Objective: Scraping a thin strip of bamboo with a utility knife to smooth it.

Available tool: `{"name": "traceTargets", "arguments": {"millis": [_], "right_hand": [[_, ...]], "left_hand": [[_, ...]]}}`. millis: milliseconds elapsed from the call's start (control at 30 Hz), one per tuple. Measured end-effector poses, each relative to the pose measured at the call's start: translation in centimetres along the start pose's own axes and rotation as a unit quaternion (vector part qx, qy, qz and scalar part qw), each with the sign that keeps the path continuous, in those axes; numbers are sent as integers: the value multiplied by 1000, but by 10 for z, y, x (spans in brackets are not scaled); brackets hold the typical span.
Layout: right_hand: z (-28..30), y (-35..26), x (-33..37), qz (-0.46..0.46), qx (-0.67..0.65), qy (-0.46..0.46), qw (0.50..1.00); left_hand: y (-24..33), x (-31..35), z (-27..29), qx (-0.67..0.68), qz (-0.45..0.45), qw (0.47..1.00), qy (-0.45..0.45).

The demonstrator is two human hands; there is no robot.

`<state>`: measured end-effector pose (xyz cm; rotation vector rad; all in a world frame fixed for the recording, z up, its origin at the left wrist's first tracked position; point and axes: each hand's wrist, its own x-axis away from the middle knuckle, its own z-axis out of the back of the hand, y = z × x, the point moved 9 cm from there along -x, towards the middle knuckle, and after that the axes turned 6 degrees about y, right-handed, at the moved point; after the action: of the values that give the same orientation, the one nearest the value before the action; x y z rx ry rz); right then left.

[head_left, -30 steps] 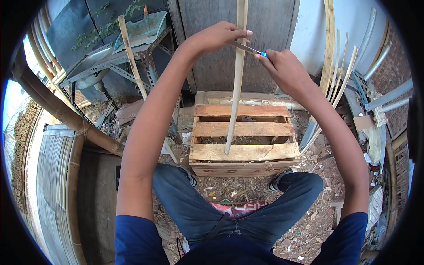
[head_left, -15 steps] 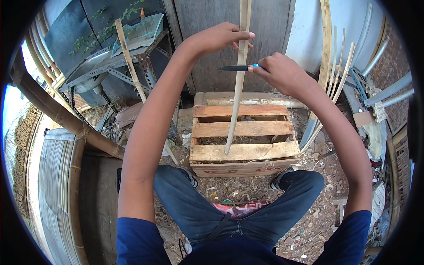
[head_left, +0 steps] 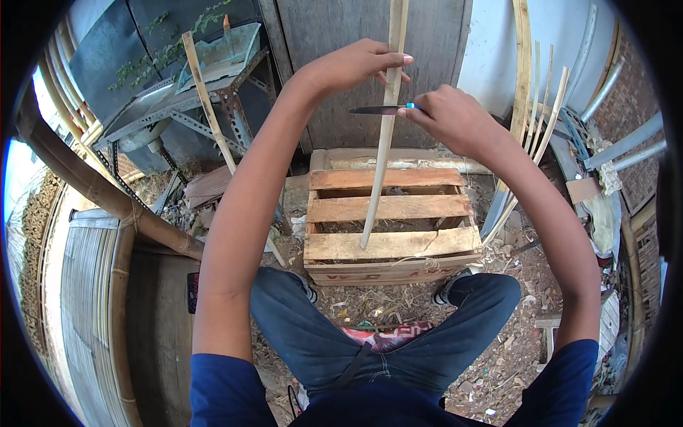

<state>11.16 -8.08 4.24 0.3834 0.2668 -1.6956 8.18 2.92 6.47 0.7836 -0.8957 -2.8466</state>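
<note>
A long pale strip of split bamboo stands nearly upright in front of me, its lower end on the top slats of a wooden crate. High on the strip, my left hand holds it, with the thumb across its front. Just below, my right hand is closed around the handle of a knife, of which a bit of blue shows. Its dark blade lies level across the strip, pointing left, and appears to touch it. The strip's upper end runs out of the picture.
More bamboo strips lean at the right, and one pale strip leans at the left. A rusty metal stand with a basin is at the back left. Shavings and debris litter the ground around my feet. A bamboo bench stands at the left.
The knife blade has turned slightly, and its face catches a reddish sheen. Both hands and the strip stay nearly where they were.
</note>
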Motion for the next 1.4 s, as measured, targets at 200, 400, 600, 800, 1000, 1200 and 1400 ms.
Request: {"name": "traceTargets", "arguments": {"millis": [200, 400, 600, 800, 1000, 1200, 1400], "right_hand": [[17, 8, 0, -58, -55, 42, 996], [17, 5, -2, -49, -57, 39, 996], [15, 7, 2, -65, -74, 32, 995], [-114, -2, 52, 48, 12, -60, 997], [-133, -4, 62, -22, -71, 18, 997], [-215, -32, 86, -51, -116, 20, 992], [-300, -39, 134, -23, -96, -87, 991]], "left_hand": [[0, 7, 4, -12, 28, 999, 12], [2, 10, 1, -11, 39, 999, 18], [1, 9, -5, -2, 38, 999, 25], [-2, 10, 0, 32, 3, 999, 32], [-17, 20, -5, 211, -3, 974, 86], [-37, 35, -7, 445, -20, 876, 186], [-26, 29, -32, 578, -47, 814, 35]]}}
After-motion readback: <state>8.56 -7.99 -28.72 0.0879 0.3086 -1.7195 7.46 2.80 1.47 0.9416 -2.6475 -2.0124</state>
